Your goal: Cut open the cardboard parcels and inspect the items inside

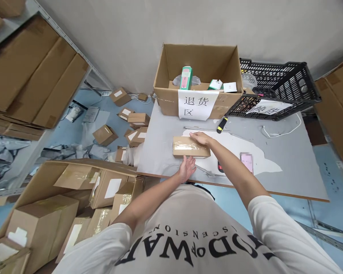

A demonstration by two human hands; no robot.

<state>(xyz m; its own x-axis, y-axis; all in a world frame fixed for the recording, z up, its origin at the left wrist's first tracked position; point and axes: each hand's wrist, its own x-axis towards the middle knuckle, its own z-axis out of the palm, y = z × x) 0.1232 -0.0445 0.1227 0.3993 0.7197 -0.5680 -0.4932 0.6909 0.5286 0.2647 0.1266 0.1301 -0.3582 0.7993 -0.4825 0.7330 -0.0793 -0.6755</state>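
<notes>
**Inspector:** Where is the small taped parcel [191, 147] found?

**Recorder:** It is lying flat on the grey table [288, 160], near the front edge and partly on a white sheet [234, 146].

**Inspector:** How are the hands placed?

**Recorder:** The right hand [199, 137] is laid palm-down on the far top edge of the parcel, fingers stretched flat, nothing gripped. The left hand [187, 168] is held open against the parcel's near side, fingers spread; whether it is actually touching cannot be told.

**Inspector:** What else is recorded on the table?

**Recorder:** An open carton [198, 80] with a paper label is set at the back, a black crate [277, 89] just beside it. A yellow-and-black tool [222, 125] is noted behind the parcel, a phone [246, 162] to its right. Boxes are scattered on the floor at left.
</notes>
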